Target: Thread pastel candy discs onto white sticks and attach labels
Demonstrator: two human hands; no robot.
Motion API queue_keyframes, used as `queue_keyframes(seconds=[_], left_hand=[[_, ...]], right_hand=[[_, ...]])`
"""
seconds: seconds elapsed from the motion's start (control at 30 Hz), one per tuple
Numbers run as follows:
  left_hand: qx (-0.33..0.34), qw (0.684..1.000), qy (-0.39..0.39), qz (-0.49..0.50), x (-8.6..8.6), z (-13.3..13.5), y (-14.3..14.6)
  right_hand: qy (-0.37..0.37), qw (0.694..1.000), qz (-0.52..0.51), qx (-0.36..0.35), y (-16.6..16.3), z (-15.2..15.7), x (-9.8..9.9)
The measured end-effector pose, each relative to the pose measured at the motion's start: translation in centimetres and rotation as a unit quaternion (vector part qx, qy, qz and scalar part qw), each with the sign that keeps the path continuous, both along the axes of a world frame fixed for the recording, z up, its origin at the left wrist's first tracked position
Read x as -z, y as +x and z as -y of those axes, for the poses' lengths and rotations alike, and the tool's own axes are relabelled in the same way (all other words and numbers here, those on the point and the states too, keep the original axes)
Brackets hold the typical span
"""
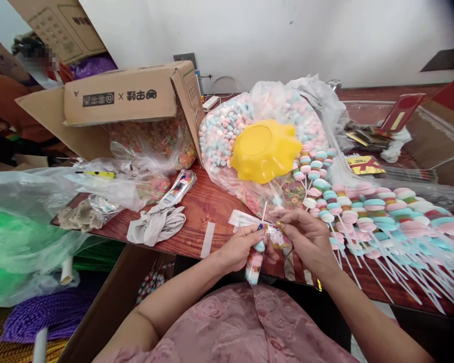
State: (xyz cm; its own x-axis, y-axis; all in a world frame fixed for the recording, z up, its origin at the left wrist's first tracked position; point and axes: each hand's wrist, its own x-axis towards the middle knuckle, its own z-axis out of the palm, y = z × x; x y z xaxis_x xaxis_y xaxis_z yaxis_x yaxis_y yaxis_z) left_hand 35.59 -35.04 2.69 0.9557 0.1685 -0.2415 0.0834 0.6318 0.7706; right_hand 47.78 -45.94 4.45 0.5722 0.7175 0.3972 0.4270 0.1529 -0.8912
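Candy (256, 259), puffy, in clear wrapper (251, 278)

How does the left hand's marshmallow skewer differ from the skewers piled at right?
The marshmallow skewer is held stick-up by the left hand; the piled skewers lie on the table. The held skewer seems wrapped in clear film, the piled skewers bare. Both have pink and blue candy.

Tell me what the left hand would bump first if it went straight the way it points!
Probably the right hand, just across from the left hand. Depth is hard to judge here, so it might slip past.
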Motion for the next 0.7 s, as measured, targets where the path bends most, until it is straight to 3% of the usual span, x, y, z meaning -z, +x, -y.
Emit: queue_keyframes(seconds=[0.1, 0.2, 0.3, 0.4, 0.47, 0.53, 0.6, 0.7], left_hand=[[0.068, 0.996, -0.063, 0.016, 0.1, -0.5, 0.0], [0.142, 0.984, -0.106, 0.02, 0.1, -0.9, -0.2], [0.17, 0.982, -0.083, 0.026, -0.1, -1.3, -0.7], [0.158, 0.985, 0.06, 0.019, -0.6, -1.7, -1.4], [0.133, 0.973, 0.188, 0.001, -0.9, -1.8, -1.8], [0.101, 0.961, 0.258, -0.014, -1.0, -1.8, -2.1], [0.07, 0.967, 0.245, -0.025, -0.9, -1.8, -2.2], [0.051, 0.989, 0.135, -0.035, -0.5, -2.1, -2.4]], right_hand=[[-0.05, 0.997, 0.003, -0.062, -0.4, 0.6, -0.5], [-0.031, 0.996, 0.074, -0.029, -0.8, 0.9, -0.3], [-0.02, 0.991, 0.134, -0.003, -1.0, 1.0, 0.1], [-0.034, 0.983, 0.178, 0.015, -1.1, 0.8, 0.5], [-0.04, 0.977, 0.208, 0.034, -1.3, 0.4, 0.8], [-0.04, 0.969, 0.237, 0.047, -1.4, 0.1, 1.0], [-0.033, 0.961, 0.269, 0.059, -1.5, 0.0, 0.8], [0.007, 0.938, 0.341, 0.052, -1.2, 0.7, -0.2]])
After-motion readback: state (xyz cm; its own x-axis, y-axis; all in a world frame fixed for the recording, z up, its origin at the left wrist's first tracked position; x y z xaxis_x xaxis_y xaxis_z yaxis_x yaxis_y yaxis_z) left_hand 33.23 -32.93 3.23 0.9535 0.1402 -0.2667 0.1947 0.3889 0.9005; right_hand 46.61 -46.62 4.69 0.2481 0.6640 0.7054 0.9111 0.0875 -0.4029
